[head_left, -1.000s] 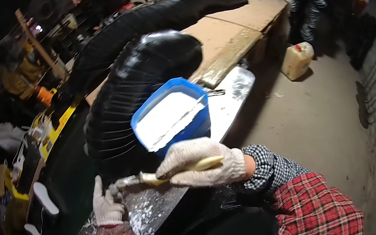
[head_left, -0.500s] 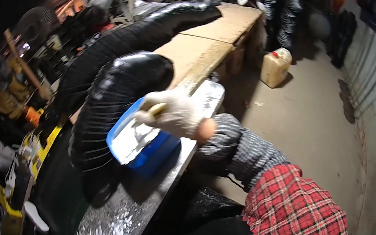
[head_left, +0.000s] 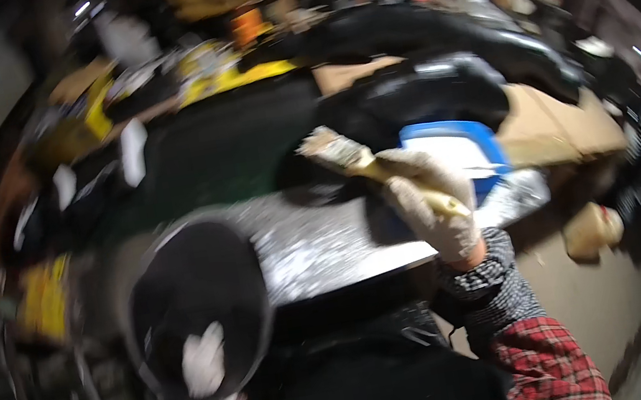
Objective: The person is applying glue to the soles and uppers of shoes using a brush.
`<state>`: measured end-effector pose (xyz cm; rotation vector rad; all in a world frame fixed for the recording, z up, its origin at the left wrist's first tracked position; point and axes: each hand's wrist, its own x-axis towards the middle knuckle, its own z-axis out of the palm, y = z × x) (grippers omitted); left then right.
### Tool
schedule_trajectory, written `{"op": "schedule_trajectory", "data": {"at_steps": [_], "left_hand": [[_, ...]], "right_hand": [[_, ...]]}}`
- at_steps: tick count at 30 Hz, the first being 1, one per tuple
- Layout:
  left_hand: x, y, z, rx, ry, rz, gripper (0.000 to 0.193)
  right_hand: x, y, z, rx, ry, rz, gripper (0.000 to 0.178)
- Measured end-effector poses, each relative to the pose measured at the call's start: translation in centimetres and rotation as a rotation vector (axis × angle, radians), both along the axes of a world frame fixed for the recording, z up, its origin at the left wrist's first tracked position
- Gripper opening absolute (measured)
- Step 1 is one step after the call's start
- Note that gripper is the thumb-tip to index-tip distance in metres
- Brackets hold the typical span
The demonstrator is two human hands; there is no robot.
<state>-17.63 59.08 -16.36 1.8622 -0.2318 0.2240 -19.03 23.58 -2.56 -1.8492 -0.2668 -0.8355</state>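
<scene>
Presently: brush [head_left: 361, 161], rough bristles, pale smooth handle, above shiny smeared bench [head_left: 319, 242] | blue tub [head_left: 488, 140] near, white paste [head_left: 448, 151] inside | knit-gloved right hand [head_left: 443, 179], fingers closed around handle | left hand [head_left: 204, 362], blurred, overlapping dark rounded piece [head_left: 195, 289]; its grip I cannot tell.

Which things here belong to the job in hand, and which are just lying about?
Seemingly in use:
brush in the right hand
blue tub with white contents
dark hollow piece by the left hand

Apparently lying about:
pale jug at right
orange item at the back
</scene>
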Motion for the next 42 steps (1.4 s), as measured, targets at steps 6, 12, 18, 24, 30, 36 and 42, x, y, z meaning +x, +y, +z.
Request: {"op": "schedule_trajectory", "data": {"at_steps": [6, 12, 18, 24, 30, 36, 42], "left_hand": [[0.2, -3.2, 4.1, -1.033, 0.449, -0.285, 0.051], [1.7, 1.1, -1.2, -0.979, 0.184, 0.127, 0.034], [2.9, -3.0, 1.1, -0.861, 0.254, -0.060, 0.028], [4.9, -4.1, 1.2, -0.590, 0.173, -0.235, 0.022], [8.6, 1.7, 2.2, 0.027, -0.090, -0.117, 0.025], [7.4, 0.8, 7.6, -0.583, 0.399, -0.406, 0.033], [3.9, -0.9, 5.1, -0.915, 0.452, -0.265, 0.046]], "right_hand": [[6.1, 10.8, -0.4, -0.358, -0.113, 0.474, 0.032], [6.8, 7.8, -6.1, 0.123, 0.407, 0.396, 0.025], [8.0, 10.1, -2.2, 0.238, 0.193, 0.208, 0.032], [5.8, 19.7, 0.2, -0.425, -0.364, 0.651, 0.043], [2.6, 11.1, 0.0, -0.462, 0.468, 1.120, 0.031], [-1.6, 5.6, -2.9, 0.473, 0.551, 0.456, 0.018], [4.2, 2.2, -5.2, 0.071, 0.264, 0.162, 0.023]]}}
